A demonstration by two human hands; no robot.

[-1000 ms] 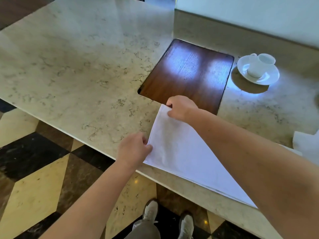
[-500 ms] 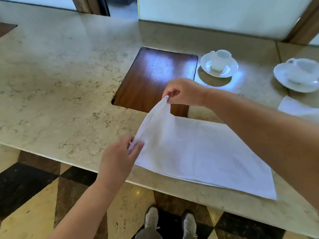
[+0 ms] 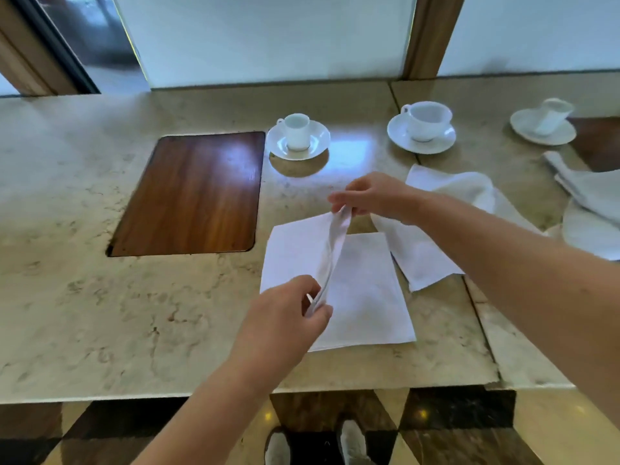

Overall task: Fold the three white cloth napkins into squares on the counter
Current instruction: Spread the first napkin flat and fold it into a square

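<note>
Two corners of the limp white cloth napkin are being pinched (left hand at six o'clock, right hand at twelve); sagging is being judged likely.

One head-worn camera looks forward and steeply down, close over the marble counter.

A beige marble table is carrying a wood inlay. Right of the inlay, three white napkins are lying; beyond them, three cups on saucers are sitting.
</note>
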